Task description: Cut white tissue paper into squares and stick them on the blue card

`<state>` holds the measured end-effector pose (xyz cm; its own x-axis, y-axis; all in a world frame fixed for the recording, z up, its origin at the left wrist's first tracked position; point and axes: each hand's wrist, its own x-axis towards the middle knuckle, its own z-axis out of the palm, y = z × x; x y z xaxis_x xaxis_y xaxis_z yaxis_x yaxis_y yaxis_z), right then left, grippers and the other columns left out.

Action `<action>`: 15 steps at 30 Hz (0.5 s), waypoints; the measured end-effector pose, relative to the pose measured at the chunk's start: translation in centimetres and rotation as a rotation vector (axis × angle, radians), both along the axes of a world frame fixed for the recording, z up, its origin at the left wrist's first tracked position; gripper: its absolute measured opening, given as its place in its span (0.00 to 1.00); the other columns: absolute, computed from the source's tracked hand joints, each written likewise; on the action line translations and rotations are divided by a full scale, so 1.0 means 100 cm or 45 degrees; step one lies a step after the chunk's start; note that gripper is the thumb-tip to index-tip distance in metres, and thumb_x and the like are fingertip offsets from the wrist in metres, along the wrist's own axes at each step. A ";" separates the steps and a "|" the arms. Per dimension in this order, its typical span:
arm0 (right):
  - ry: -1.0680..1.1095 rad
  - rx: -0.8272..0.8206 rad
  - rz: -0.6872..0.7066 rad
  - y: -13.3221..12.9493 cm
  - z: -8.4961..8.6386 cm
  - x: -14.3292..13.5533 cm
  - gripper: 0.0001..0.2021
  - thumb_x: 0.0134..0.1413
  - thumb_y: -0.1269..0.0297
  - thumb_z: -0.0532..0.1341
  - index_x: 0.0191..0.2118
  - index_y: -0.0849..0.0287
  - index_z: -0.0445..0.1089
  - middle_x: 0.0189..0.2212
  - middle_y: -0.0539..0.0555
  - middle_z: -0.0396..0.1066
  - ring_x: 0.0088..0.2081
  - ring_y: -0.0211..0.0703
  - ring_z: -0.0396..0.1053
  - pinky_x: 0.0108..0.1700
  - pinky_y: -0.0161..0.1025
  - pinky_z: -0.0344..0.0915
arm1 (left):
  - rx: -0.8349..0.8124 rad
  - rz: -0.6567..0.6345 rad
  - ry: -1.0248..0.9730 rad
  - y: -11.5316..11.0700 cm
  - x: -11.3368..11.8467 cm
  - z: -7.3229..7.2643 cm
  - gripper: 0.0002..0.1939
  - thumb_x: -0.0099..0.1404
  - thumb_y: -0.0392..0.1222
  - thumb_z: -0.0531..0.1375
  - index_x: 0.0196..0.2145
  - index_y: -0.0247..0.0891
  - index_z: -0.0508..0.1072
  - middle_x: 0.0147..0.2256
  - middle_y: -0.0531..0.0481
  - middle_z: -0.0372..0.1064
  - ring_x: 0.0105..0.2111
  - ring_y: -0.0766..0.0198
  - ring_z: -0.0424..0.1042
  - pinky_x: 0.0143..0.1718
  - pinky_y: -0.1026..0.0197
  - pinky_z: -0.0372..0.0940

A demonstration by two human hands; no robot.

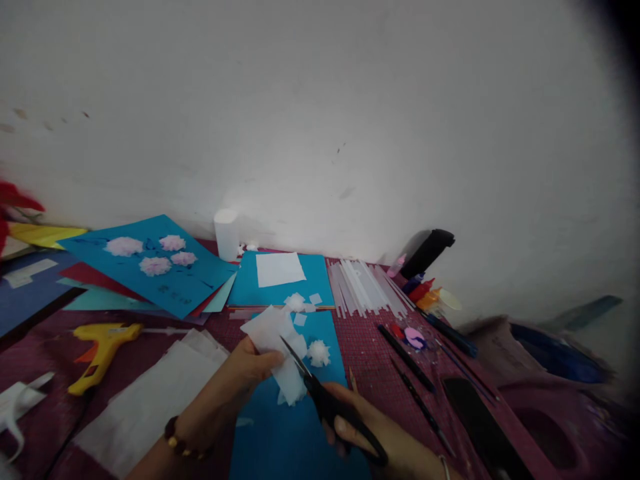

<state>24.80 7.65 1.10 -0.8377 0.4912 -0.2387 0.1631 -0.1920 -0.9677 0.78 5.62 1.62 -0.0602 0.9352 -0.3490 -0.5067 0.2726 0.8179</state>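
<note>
No text we can read
We see small, dark, writing-like marks [171,289] low on the blue sheet [200,280] with pale flowers [155,267], too blurred to decipher.

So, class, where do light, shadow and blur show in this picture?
Head view: wall brightest low in the middle; head view: dark upper-right corner; head view: shadow left of the black object; head view: lower-right edge smeared, scissors clearer.

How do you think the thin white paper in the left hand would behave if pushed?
The thin white paper would probably flop, given its soft, bent shape; its thinness suggests little weight, and its layered edges might shift.
</note>
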 end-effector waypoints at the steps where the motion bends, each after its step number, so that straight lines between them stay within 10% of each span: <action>1: -0.006 0.004 -0.012 0.000 0.000 -0.001 0.30 0.50 0.42 0.62 0.51 0.60 0.64 0.31 0.52 0.62 0.28 0.35 0.59 0.30 0.34 0.56 | -0.016 0.004 0.022 -0.001 0.002 0.002 0.20 0.46 0.33 0.67 0.39 0.37 0.76 0.25 0.50 0.74 0.28 0.57 0.73 0.31 0.58 0.67; 15: -0.019 0.058 -0.087 -0.004 -0.017 -0.003 0.34 0.49 0.39 0.60 0.55 0.59 0.60 0.26 0.47 0.59 0.23 0.32 0.55 0.25 0.31 0.51 | -0.116 0.027 0.074 -0.007 0.016 0.002 0.12 0.47 0.32 0.66 0.33 0.37 0.73 0.23 0.52 0.73 0.24 0.62 0.70 0.28 0.61 0.62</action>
